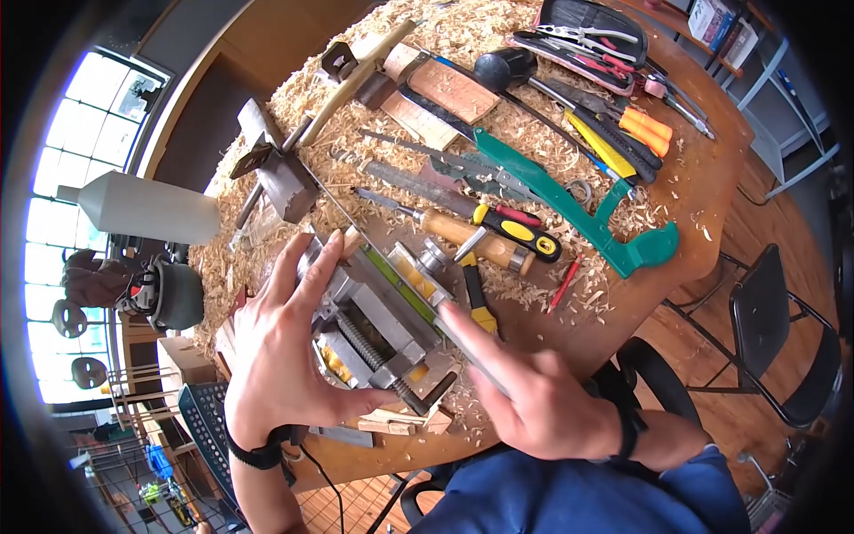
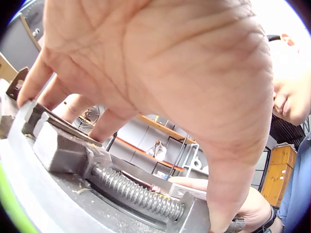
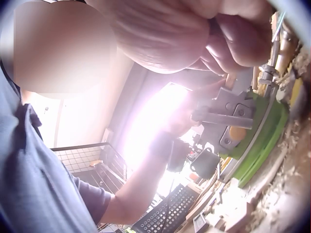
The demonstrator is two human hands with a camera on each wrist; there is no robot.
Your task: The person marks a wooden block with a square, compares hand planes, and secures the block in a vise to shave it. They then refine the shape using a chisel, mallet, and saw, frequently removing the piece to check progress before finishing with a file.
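A grey metal vise [image 1: 396,325] with a threaded screw [image 2: 138,189] and a bright green side [image 3: 260,155] stands near the table's front left. My left hand [image 1: 285,356] spans it and holds it, fingers over the far end, thumb at the near end by the screw. A small pale wood piece [image 1: 352,242] shows beside the fingertips at the vise's jaws. My right hand [image 1: 556,405] grips a flat grey metal bar [image 1: 476,351] just right of the vise, its index finger stretched along the bar. The bar's full shape is partly hidden by the hand.
Wood shavings [image 1: 391,31] cover much of the table. Right of the vise lie a wood-handled chisel [image 1: 480,240], a green-handled saw [image 1: 551,191], a red pencil [image 1: 564,285] and orange-handled tools [image 1: 645,129]. A hatchet [image 1: 285,182] lies behind, a white bottle [image 1: 151,209] at the left.
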